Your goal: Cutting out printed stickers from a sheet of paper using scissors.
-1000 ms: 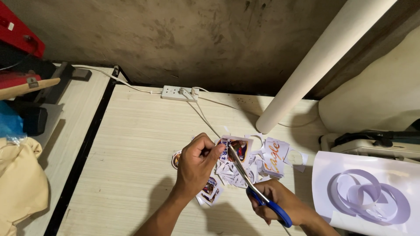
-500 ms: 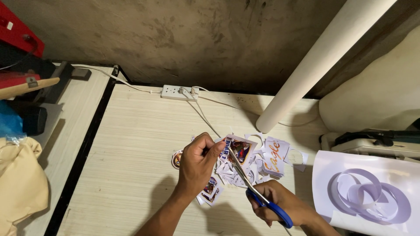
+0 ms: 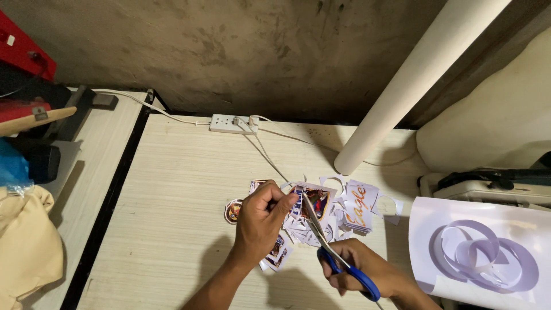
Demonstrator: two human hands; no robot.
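My left hand (image 3: 261, 221) pinches a small printed sticker sheet (image 3: 315, 200) by its left edge and holds it just above the table. My right hand (image 3: 367, 271) grips blue-handled scissors (image 3: 336, 252), whose blades reach up into the sheet's lower edge. Under and around the sheet lies a pile of cut-out stickers and white paper scraps (image 3: 356, 209). A round sticker (image 3: 233, 210) lies alone to the left of my left hand.
A white power strip (image 3: 231, 123) with cords sits at the table's far edge. A large white tube (image 3: 413, 80) leans at the right. A glossy white sheet (image 3: 476, 252) and a machine (image 3: 488, 189) lie right. Yellow cloth (image 3: 26, 247) lies left.
The sheet in my left hand has turned slightly and the scissors have worked a little further along its edge. Both hands stay in nearly the same place.
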